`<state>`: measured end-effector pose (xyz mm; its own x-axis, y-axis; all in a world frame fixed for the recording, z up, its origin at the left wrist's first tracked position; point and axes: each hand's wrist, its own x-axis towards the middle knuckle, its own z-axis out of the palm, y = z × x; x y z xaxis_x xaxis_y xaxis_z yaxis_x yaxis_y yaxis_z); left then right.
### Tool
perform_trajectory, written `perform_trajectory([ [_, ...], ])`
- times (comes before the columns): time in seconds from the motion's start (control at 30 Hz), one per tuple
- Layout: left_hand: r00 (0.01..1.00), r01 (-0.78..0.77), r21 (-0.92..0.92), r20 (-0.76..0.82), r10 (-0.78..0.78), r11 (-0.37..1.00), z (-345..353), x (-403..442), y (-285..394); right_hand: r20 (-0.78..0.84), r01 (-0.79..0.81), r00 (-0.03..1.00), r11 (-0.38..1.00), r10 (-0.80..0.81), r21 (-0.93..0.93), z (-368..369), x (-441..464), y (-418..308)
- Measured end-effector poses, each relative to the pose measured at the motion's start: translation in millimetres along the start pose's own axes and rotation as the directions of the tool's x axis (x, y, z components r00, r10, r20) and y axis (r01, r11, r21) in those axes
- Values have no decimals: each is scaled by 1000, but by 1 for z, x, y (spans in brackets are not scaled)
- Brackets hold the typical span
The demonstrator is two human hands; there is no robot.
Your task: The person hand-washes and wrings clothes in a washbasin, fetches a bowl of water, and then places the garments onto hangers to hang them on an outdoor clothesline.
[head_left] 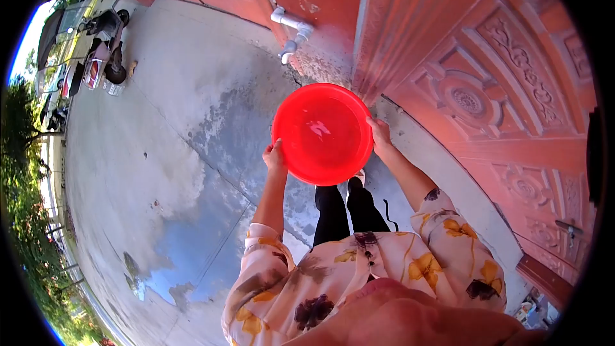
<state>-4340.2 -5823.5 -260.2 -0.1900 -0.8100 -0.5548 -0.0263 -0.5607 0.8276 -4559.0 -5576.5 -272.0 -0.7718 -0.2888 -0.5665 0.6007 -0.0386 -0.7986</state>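
Note:
A round red basin [323,144] is held out in front of me, above the concrete ground. My left hand [275,156] grips its rim on the left side. On the right side my right hand [379,133] is closed on the rim. Inside the basin shows a small pale patch, perhaps a reflection; whether it holds water I cannot tell. Just beyond the basin, a white pipe with a tap [292,33] sticks out from the red wall.
A large red carved door [474,99] stands along the right. Wet patches and a puddle [205,250] mark the concrete. Parked scooters [106,57] are at the upper left, with trees [25,211] at the left edge. My legs [332,211] are below the basin.

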Motion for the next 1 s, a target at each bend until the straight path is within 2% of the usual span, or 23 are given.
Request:
perform_trajectory([
  [0.07,998,-8,23,68,6,1000,0,-41,33,-28,19,999,999,-18,34,-10,-55,-30],
  [0.13,986,-27,52,163,18,998,3,-71,64,-128,24,992,996,-13,87,-19,-100,-57],
  [0.2,960,-62,113,280,28,992,4,-101,86,-218,91,975,982,-54,163,-32,-144,-75],
  [0.27,928,-80,145,371,21,986,24,-141,109,-271,85,963,950,0,302,-60,-185,-79],
  [0.33,846,-80,156,534,-16,985,17,-168,121,-320,130,948,916,-2,380,-80,-249,-77],
  [0.4,792,-148,209,611,-11,967,45,-199,133,-354,264,928,870,-112,416,-101,-282,-103],
  [0.47,705,-165,219,708,-40,962,51,-238,129,-435,339,889,847,-146,409,-135,-323,-94],
  [0.57,597,-190,223,800,-68,956,73,-318,106,-529,462,828,762,-187,454,-196,-400,-86],
  [0.67,504,-187,276,851,-149,943,96,-367,70,-680,519,719,761,-142,390,-245,-454,-60],
  [0.77,318,-231,282,926,-202,931,124,-429,29,-759,536,640,779,-122,326,-302,-521,-51],
  [0.83,264,-210,339,923,-281,917,138,-511,5,-840,580,533,766,-102,275,-345,-568,-59],
  [0.87,180,-233,338,936,-301,912,130,-546,-14,-879,634,468,729,-95,259,-371,-602,-42],
  [0.93,141,-283,433,901,-409,856,153,-605,-49,-881,576,469,779,-65,249,-420,-646,-37],
  [1.0,29,-313,457,881,-473,832,165,-679,-86,-931,624,364,744,-5,240,-459,-699,-39],
])
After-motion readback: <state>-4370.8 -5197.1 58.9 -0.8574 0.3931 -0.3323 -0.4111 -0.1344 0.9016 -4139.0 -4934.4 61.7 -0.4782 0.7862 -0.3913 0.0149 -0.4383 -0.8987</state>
